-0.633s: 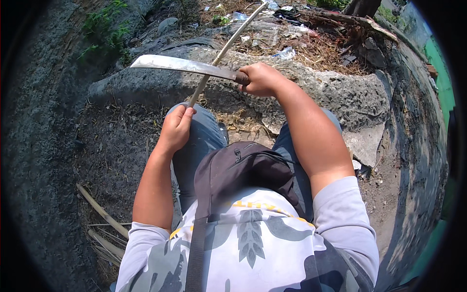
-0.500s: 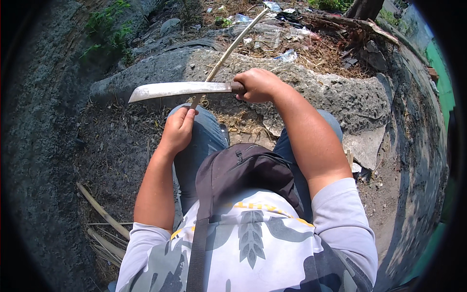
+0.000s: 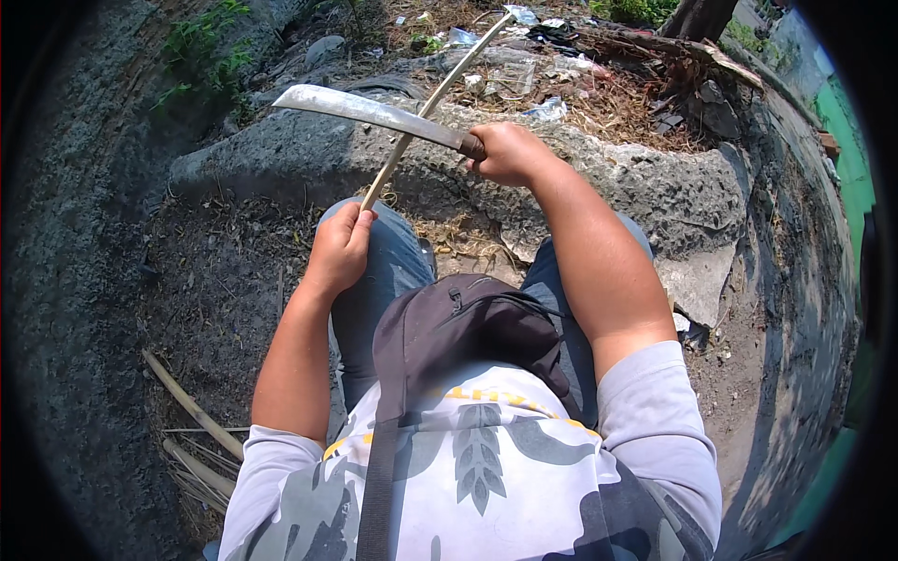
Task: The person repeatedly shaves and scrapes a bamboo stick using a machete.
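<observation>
From the head camera, looking straight down: the left hand (image 3: 339, 248) has the near end of a long, pale wooden strip (image 3: 388, 175), fingers (image 3: 359, 222) closed around it and the thumb lying along the top. That grip sits just above the left knee of the blue jeans (image 3: 393, 252). The strip runs up and to the right, away from the body, its far end reaching out over the littered ground at the top.

The right hand (image 3: 510, 154) is wrapped around the short brown handle (image 3: 474, 146) of a big machete, fingers curled tight. The blade (image 3: 369, 109) points left, slightly curved with a broad tip, and crosses in front of the strip a bit above the left hand. Can't tell from this angle how hard the edge is pressing on the wood, or if it's touching at all.

Beyond the knees there's a rough chunk of concrete (image 3: 599, 178), with the strip and the blade both passing over it in the picture. Behind that it's dry straw (image 3: 622, 107) and crumpled clear plastic (image 3: 548, 108). A black bag (image 3: 468, 327) rests against the person's front, over a grey-and-white patterned shirt (image 3: 430, 505). Down by the left elbow, a few more thick sticks (image 3: 192, 402) lie on the dirt.
</observation>
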Demonstrator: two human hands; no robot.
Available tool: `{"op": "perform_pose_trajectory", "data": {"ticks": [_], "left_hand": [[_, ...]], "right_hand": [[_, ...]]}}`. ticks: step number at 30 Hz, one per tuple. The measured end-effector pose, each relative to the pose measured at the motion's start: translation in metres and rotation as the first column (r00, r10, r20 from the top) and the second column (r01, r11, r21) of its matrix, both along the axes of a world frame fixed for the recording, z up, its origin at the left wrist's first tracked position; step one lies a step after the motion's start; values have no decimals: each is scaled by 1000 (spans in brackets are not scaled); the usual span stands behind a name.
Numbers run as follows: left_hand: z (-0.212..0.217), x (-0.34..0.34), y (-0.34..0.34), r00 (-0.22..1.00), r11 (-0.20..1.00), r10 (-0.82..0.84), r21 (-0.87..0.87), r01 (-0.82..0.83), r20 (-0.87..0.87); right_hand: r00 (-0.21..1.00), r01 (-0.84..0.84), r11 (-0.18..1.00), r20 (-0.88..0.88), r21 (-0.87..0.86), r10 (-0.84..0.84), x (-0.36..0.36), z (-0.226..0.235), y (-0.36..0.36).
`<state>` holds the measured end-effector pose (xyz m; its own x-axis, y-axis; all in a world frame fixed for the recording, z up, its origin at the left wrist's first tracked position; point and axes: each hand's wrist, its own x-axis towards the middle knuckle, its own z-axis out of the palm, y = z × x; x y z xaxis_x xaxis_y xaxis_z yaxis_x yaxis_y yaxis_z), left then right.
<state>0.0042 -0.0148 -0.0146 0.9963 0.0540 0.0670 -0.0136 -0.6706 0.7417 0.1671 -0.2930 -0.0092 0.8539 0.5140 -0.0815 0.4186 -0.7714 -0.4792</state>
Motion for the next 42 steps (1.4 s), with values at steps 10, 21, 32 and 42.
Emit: {"op": "perform_pose_trajectory", "data": {"ticks": [10,21,32,42], "left_hand": [[7,-2,-9,999,997,31,65,-33,38],[8,0,-5,999,999,9,40,-8,-32],[7,-1,-9,1000,999,-30,29,30,1],[7,-5,-7,1000,998,11,57,-12,8]], "right_hand": [[980,150,985,-120,-89,-160,26,1,-12],[997,-34,995,-62,93,39,14,-15,-4],[997,15,998,-81,-55,-19,16,-11,-10],[986,-143,979,62,-148,154,-19,25,16]]}}
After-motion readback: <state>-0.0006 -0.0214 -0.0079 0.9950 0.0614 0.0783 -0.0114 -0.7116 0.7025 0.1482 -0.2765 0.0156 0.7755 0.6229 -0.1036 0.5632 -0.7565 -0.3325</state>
